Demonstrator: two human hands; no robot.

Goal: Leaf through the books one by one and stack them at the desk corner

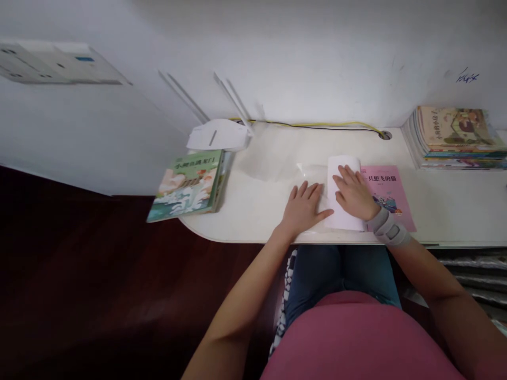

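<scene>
Desk (447, 200) — right hand (354, 198) on sheet (343, 166), pink book (390, 184) part-covered

bare desk (455, 195) right, green book (188, 184) left

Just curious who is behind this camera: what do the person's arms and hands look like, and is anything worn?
Both forearms are bare, without sleeves or gloves. The left hand wears nothing visible; the right hand has a grey strapped wrist brace just behind it.
</scene>
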